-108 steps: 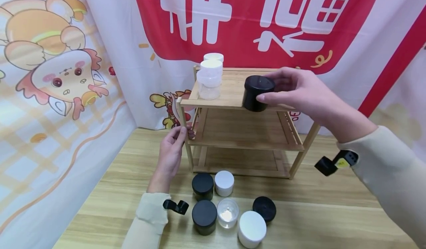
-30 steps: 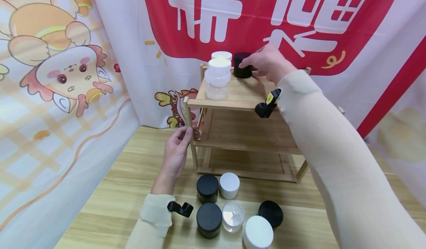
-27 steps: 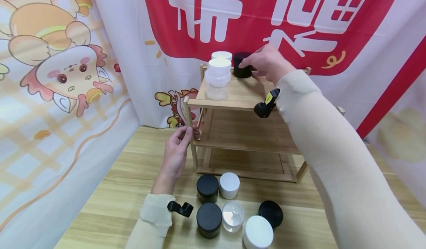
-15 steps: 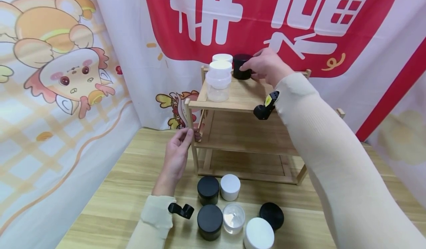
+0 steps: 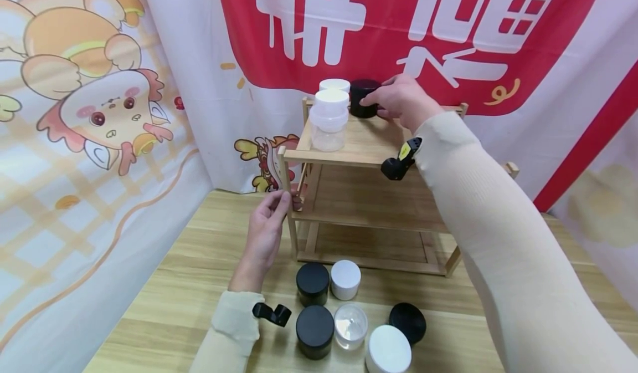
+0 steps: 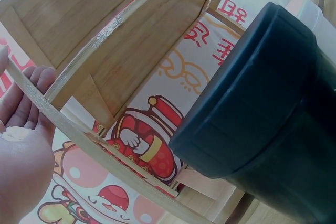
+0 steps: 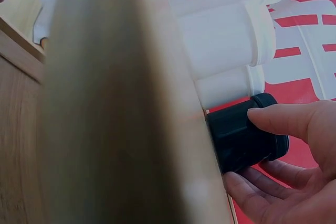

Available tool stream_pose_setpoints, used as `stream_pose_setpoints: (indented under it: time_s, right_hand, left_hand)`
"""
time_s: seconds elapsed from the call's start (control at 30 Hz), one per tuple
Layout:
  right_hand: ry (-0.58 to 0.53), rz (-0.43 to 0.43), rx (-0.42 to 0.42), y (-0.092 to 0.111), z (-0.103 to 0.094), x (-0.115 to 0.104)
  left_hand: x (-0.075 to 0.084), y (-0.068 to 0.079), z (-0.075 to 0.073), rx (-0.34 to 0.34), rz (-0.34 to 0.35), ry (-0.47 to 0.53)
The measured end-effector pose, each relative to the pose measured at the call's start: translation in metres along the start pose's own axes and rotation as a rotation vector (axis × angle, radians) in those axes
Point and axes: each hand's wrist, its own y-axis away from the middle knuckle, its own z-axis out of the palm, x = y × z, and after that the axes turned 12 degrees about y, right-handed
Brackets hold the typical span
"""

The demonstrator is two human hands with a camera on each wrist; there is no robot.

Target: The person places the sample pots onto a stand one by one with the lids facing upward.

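On the top tier of the wooden shelf rack [image 5: 369, 140], at the back, stands a black lidded jar [image 5: 359, 107]. My right hand [image 5: 406, 101] holds it from the right side. In the right wrist view, the thumb and fingers of the right hand [image 7: 310, 150] lie around the black jar [image 7: 233, 135], whose base meets the shelf board. To its left are a white-lidded jar [image 5: 334, 83] and clear jars [image 5: 329, 134] nearer the front. My left hand [image 5: 266, 226] pinches the rack's left front post; the left wrist view shows this hand [image 6: 26, 150] around the wood strip.
On the wood-grain table before the rack stand black jars [image 5: 315, 328], a small white jar [image 5: 345, 279], a clear jar [image 5: 350, 326], a large white-lidded jar [image 5: 389, 348] and a low black piece [image 5: 407, 322]. A printed curtain [image 5: 199, 57] hangs behind and to the left.
My right hand has carried the black jar from above the rack's front edge to the back of the top tier. Over the last second both hands have stayed nearly still.
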Motion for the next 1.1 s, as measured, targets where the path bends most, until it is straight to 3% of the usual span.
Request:
stream_pose_setpoints:
  time_s: [1.1]
  right_hand:
    - [-0.009,-0.013,0.038,-0.0008,0.0004,0.0081]
  left_hand:
    - [-0.0013,-0.0002,0.0003,0.011,0.000,0.006]
